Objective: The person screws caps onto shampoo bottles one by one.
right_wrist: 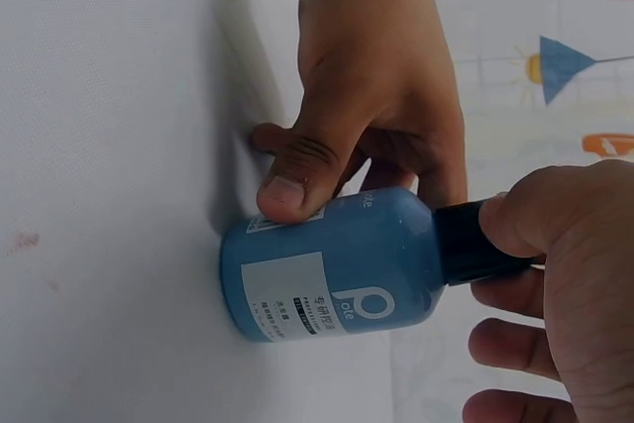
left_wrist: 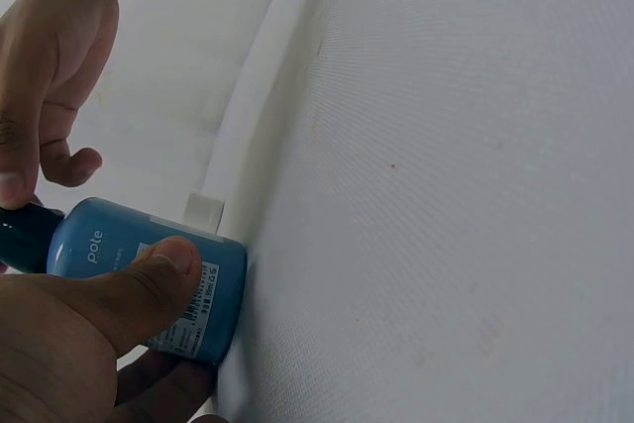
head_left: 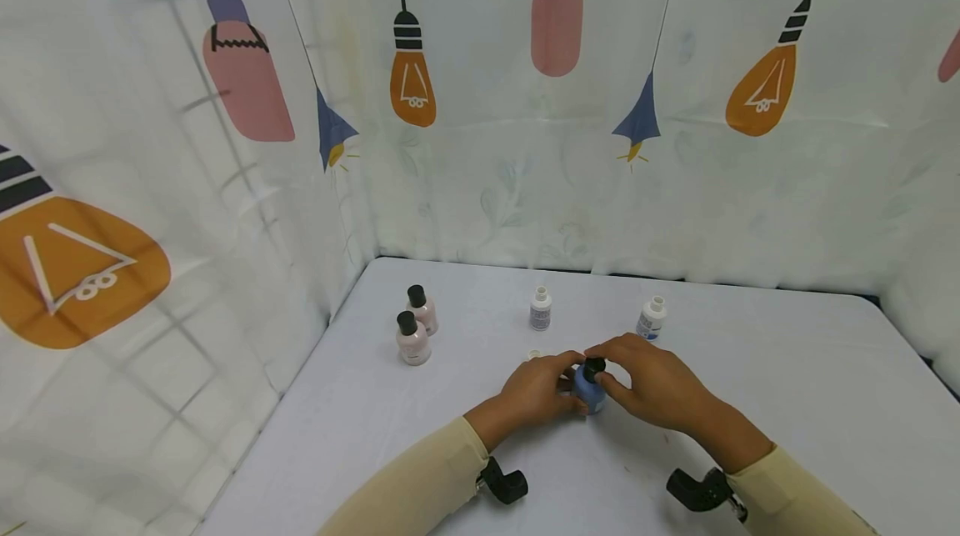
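A blue bottle (head_left: pixel 589 393) with a black cap (head_left: pixel 594 366) stands upright on the white table, between both hands. My left hand (head_left: pixel 537 390) grips its body from the side; in the left wrist view the thumb lies across the label of the bottle (left_wrist: pixel 119 235). From above, my right hand (head_left: pixel 660 382) pinches the cap (right_wrist: pixel 475 243) between thumb and fingers, as the right wrist view shows. White printed labels face outward on the bottle (right_wrist: pixel 337 269). Part of a small white bottle (head_left: pixel 534 354) shows behind the left hand, mostly hidden.
Two pale pink bottles with black caps, one in front (head_left: pixel 413 340) and one behind (head_left: pixel 422 309), stand at the back left. Farther back are a small white bottle (head_left: pixel 540 308) and another white bottle (head_left: pixel 651 318) just beyond the right hand. A patterned curtain (head_left: pixel 480 186) borders the table.
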Demonstrator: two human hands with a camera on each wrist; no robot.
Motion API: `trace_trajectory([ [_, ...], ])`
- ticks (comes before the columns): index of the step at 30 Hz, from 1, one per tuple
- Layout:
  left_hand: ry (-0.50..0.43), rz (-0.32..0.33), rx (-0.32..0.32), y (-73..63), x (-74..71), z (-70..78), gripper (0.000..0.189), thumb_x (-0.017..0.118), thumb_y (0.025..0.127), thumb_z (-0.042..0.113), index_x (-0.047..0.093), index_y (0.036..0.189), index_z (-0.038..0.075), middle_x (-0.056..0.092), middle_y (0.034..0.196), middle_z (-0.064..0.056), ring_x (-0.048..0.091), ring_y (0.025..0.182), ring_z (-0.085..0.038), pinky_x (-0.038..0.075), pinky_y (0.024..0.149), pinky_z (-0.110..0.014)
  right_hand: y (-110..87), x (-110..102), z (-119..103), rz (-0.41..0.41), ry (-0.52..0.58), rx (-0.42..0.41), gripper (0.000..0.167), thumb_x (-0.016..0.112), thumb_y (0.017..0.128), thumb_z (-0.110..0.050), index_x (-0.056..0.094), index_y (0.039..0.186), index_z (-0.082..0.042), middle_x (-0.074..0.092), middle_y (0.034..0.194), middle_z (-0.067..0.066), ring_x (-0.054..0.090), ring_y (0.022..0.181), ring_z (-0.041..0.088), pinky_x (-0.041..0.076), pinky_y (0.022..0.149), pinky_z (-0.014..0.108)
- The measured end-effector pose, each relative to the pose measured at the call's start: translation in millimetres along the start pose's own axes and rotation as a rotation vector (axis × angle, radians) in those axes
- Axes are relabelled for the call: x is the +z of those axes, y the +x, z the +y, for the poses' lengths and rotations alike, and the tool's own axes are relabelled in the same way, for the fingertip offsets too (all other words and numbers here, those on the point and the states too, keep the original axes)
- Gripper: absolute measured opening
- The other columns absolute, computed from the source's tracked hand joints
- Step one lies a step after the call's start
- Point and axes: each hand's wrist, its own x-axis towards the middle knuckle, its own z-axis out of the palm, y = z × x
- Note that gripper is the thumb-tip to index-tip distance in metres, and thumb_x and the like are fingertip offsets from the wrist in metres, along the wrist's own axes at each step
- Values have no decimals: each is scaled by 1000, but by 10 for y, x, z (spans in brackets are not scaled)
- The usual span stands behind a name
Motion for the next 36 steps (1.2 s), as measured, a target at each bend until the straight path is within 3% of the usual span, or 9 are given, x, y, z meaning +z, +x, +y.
trace_trajectory([
  [10,4,-1,-3,-9,-7,19,60,86,84,37,60,137,24,73,118,6,67,107,-7,52,89,-30,9,15,-15,-27,-8,76,34,80,91,-29,71,122,-19,67,113,-4,66,106,17,58,82,41],
  [16,-3,4,-4,-13,-8,23,63,87,83,36,60,138,21,74,118,5,67,107,-7,52,90,-29,-5,2,-5,-11,-11,16,40,79,91,-19,70,130,-20,68,121,-2,65,112,20,58,83,42],
  [21,-4,5,-5,-13,-13,30,64,87,83,36,60,139,19,73,119,4,67,109,-7,52,90,-29,-11,-13,-3,-15,-3,-8,37,78,92,-14,70,128,-20,68,120,-4,65,112,18,58,83,40],
  [31,15,7,-2,-2,-3,20,60,87,83,37,60,135,24,73,118,6,67,108,-7,52,89,-30,6,-30,-33,-50,10,99,33,79,92,-27,70,123,-17,66,113,-3,66,104,17,58,80,40],
  [36,12,7,-5,-4,-9,24,60,87,83,37,61,136,24,73,118,6,67,107,-7,52,89,-31,2,-26,-29,-37,15,94,34,80,92,-28,71,123,-17,66,113,-2,66,104,18,58,80,41],
])
